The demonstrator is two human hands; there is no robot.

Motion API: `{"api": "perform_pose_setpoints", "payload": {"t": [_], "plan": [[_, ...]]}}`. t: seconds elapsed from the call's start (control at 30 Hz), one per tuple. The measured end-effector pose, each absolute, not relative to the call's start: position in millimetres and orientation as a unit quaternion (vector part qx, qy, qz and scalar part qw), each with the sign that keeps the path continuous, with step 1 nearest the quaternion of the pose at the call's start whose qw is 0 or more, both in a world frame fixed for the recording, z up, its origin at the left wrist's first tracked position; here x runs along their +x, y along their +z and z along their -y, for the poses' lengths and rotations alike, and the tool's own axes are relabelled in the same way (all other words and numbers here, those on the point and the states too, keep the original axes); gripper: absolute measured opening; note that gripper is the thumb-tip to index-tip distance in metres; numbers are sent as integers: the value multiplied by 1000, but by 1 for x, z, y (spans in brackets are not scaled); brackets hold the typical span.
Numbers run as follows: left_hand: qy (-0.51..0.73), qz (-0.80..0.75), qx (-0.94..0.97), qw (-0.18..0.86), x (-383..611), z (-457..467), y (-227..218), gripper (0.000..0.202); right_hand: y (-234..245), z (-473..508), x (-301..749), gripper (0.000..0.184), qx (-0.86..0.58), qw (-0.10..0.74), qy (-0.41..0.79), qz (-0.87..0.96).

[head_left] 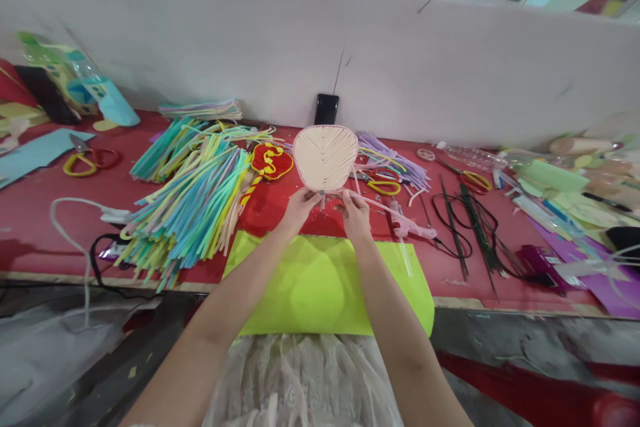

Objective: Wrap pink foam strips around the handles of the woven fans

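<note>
Both hands hold up a pale peach leaf-shaped fan piece [325, 156] with a pink rim, standing upright above the red table [60, 240]. My left hand [300, 207] pinches its lower left edge. My right hand [356, 212] pinches the base at the right, where a thin pink strip [380, 207] trails off to the right. A lime-green foam sheet [320, 283] lies right under my forearms at the table's front edge.
A big heap of coloured foam strips [193, 197] lies to the left, and a red-and-yellow ornament [270, 161] sits behind it. Yellow-handled scissors [383, 185], a pink glue gun [413, 230] and dark wires [470, 227] lie to the right. A phone [327, 109] leans on the wall.
</note>
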State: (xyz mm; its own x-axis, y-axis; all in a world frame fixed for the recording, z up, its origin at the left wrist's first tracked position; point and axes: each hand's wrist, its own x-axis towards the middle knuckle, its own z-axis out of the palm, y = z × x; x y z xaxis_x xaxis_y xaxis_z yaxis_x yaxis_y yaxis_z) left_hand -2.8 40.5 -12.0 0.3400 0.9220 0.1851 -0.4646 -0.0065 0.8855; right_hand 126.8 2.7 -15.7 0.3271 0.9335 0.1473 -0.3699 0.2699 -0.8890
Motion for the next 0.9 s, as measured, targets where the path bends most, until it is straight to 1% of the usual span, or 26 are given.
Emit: {"api": "perform_pose_setpoints", "payload": {"t": [0.3,0.5,0.6,0.7,0.9], "plan": [[521,-257,468,666,-4,-44,-14,26,-17,-4,126,19,-414,711,452,343],[518,-271,472,660,-5,-44,-13,31,-14,-3,124,30,-433,696,450,355],[504,-285,506,639,-3,-41,-12,29,-15,-4,123,26,-435,686,450,370],[495,-299,532,618,-1,-38,-12,29,-16,-5,122,21,-457,685,415,387],[493,-283,490,661,-1,-35,-11,40,-17,-6,124,21,-481,680,377,405]]}}
